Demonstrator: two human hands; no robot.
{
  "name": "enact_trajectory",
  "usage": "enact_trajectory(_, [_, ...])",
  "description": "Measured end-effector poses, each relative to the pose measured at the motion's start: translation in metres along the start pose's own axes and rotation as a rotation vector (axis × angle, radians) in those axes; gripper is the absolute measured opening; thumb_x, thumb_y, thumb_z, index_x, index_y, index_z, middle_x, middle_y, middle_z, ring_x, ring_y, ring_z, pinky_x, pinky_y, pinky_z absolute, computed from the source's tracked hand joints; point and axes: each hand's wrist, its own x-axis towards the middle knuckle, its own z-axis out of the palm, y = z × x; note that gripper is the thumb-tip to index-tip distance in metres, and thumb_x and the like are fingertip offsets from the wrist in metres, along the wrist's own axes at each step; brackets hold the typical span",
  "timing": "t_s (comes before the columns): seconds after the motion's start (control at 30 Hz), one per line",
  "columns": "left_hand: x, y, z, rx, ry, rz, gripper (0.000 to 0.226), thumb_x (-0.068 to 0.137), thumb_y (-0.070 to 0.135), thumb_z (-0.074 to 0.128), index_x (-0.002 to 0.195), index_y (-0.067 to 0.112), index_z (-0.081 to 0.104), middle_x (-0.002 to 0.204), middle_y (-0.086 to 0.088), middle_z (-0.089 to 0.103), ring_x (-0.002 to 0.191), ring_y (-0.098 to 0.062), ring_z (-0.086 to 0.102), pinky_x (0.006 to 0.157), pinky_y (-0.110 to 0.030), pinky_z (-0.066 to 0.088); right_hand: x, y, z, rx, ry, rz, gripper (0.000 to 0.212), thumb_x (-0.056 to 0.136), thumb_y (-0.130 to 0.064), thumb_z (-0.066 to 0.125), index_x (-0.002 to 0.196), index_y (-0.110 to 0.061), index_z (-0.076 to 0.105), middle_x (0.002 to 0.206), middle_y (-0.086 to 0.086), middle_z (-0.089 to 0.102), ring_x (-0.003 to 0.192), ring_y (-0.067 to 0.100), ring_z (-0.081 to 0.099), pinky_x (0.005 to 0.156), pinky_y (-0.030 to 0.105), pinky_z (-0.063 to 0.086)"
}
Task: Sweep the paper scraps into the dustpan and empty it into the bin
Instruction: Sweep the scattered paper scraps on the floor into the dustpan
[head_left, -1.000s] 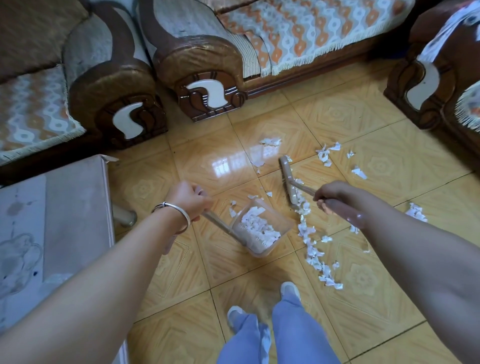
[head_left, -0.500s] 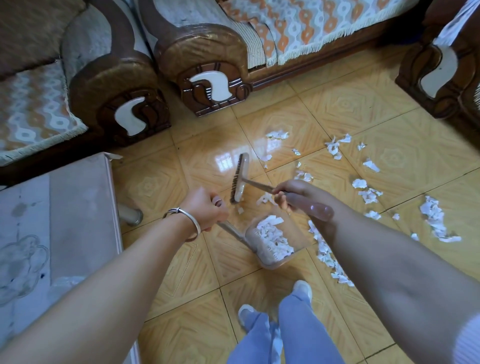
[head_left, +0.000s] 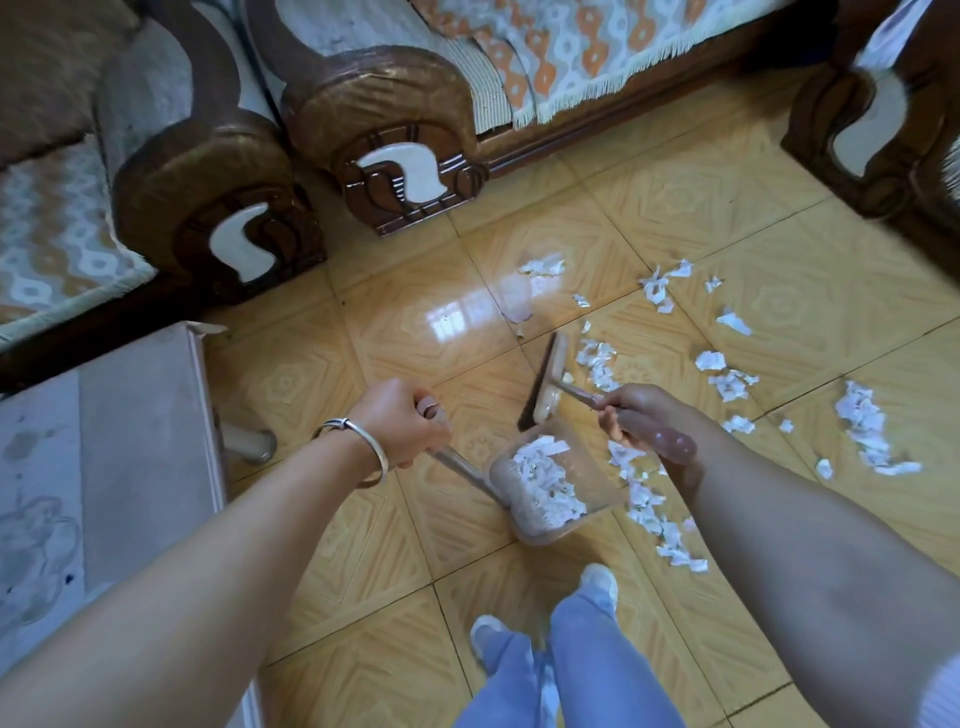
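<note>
Near the middle of the frame the left hand (head_left: 402, 423) curls tightly round the top of the dustpan's long handle, a silver bangle (head_left: 358, 441) on its wrist. The dustpan (head_left: 550, 488) is a translucent scoop resting on the tiled floor (head_left: 415, 519) just below centre, its mouth facing up-frame and its bed heaped with white paper scraps (head_left: 545, 483).

To the right of it the right hand (head_left: 636, 415) grips the pinkish handle of the brush (head_left: 550, 379), fingers wrapped round the shaft. The brush head stands on edge just above the dustpan's mouth, dark bristles turned toward the left (whether it touches the pan's lip I cannot tell).

Loose scraps lie in several patches: a small heap just right of the brush head (head_left: 597, 364), a trail running down along the pan's right side (head_left: 649, 509), and scattered bits and a larger clump toward the right edge (head_left: 867, 431).

Carved wooden sofa arms (head_left: 395, 135) with patterned covers fill the top of the frame, a low grey table (head_left: 140, 441) sits at left, and blue trouser legs (head_left: 587, 670) with pale shoes show at the bottom.
</note>
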Motion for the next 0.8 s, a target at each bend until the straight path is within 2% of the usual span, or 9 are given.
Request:
enact_trajectory(0.1, [0.002, 0.019, 0.001, 0.047, -0.017, 0.021, 0.02, 0.079, 0.007, 0.062, 0.093, -0.006, 0.068, 0.064, -0.005, 0.055, 0.041, -0.017, 0.043, 0.038, -0.02, 0.038, 0.003, -0.014, -0.017, -0.196, 0.145, -0.071, 0.031, 0.094, -0.007, 0.04, 0.063, -0.01, 0.041, 0.032, 0.0, 0.044, 0.018, 0.008, 0.04, 0.036, 0.015, 0.029])
enact_trajectory(0.2, [0.009, 0.038, 0.004, 0.055, -0.005, 0.03, 0.016, 0.077, 0.007, 0.063, 0.087, -0.005, 0.068, 0.061, -0.003, 0.054, 0.04, -0.018, 0.043, 0.041, -0.022, 0.039, -0.001, -0.029, -0.027, -0.237, 0.232, -0.193, 0.028, 0.091, -0.006, 0.047, 0.065, -0.013, 0.044, 0.061, 0.001, 0.048, 0.022, 0.002, 0.045, 0.034, 0.016, 0.038])
enact_trajectory(0.23, [0.011, 0.042, 0.004, 0.061, -0.004, 0.032, 0.013, 0.077, 0.007, 0.063, 0.083, -0.003, 0.068, 0.059, -0.001, 0.053, 0.04, -0.018, 0.043, 0.04, -0.021, 0.038, -0.004, -0.032, -0.027, -0.203, 0.222, -0.198, 0.027, 0.092, -0.007, 0.046, 0.066, -0.013, 0.044, 0.065, 0.001, 0.046, 0.025, 0.002, 0.047, 0.035, 0.016, 0.038])
enact_trajectory(0.3, [0.017, 0.053, 0.004, 0.078, -0.025, 0.043, 0.005, 0.077, 0.007, 0.062, 0.077, 0.003, 0.065, 0.058, 0.001, 0.051, 0.041, -0.017, 0.042, 0.037, -0.019, 0.037, -0.009, -0.037, -0.032, -0.104, 0.173, -0.211, 0.028, 0.093, -0.006, 0.045, 0.066, -0.01, 0.043, 0.061, 0.003, 0.042, 0.03, 0.007, 0.046, 0.034, 0.017, 0.037])
enact_trajectory(0.4, [0.028, 0.067, 0.006, 0.101, -0.053, 0.076, 0.005, 0.078, 0.007, 0.062, 0.073, 0.007, 0.061, 0.06, -0.001, 0.05, 0.039, -0.016, 0.041, 0.034, -0.017, 0.035, -0.015, -0.047, -0.027, 0.092, 0.063, -0.188, 0.029, 0.096, 0.001, 0.037, 0.068, -0.008, 0.038, 0.036, 0.004, 0.037, 0.018, 0.008, 0.036, 0.027, 0.01, 0.032])
enact_trajectory(0.47, [0.034, 0.073, 0.005, 0.13, -0.067, 0.089, 0.004, 0.078, 0.008, 0.062, 0.076, 0.004, 0.063, 0.058, 0.0, 0.051, 0.037, -0.014, 0.041, 0.033, -0.016, 0.035, -0.018, -0.053, -0.013, 0.066, -0.032, -0.123, 0.033, 0.099, -0.003, 0.032, 0.066, -0.009, 0.036, 0.028, 0.001, 0.037, 0.017, 0.007, 0.036, 0.026, 0.008, 0.031])
enact_trajectory(0.6, [0.052, 0.076, -0.008, 0.154, -0.089, 0.119, 0.017, 0.078, 0.009, 0.064, 0.087, -0.005, 0.065, 0.063, -0.004, 0.055, 0.041, -0.017, 0.046, 0.033, -0.016, 0.038, -0.008, -0.069, 0.024, 0.017, -0.165, 0.001, 0.036, 0.1, -0.011, 0.031, 0.064, -0.01, 0.035, 0.029, -0.001, 0.04, 0.019, 0.007, 0.04, 0.024, 0.01, 0.032])
enact_trajectory(0.7, [0.072, 0.078, -0.024, 0.161, -0.101, 0.161, 0.012, 0.08, 0.006, 0.062, 0.09, 0.001, 0.068, 0.061, 0.0, 0.056, 0.04, -0.015, 0.047, 0.031, -0.014, 0.038, 0.01, -0.078, 0.056, -0.008, -0.221, 0.052, 0.034, 0.1, -0.011, 0.032, 0.066, -0.01, 0.036, 0.031, 0.0, 0.041, 0.02, 0.008, 0.043, 0.025, 0.011, 0.035])
enact_trajectory(0.8, [0.096, 0.078, -0.04, 0.202, -0.109, 0.218, 0.013, 0.08, 0.007, 0.06, 0.087, -0.001, 0.068, 0.058, 0.003, 0.055, 0.029, -0.005, 0.043, 0.029, -0.013, 0.036, 0.031, -0.089, 0.084, 0.003, -0.236, 0.077, 0.034, 0.1, -0.009, 0.033, 0.066, -0.008, 0.039, 0.034, 0.001, 0.044, 0.021, 0.007, 0.044, 0.026, 0.01, 0.035])
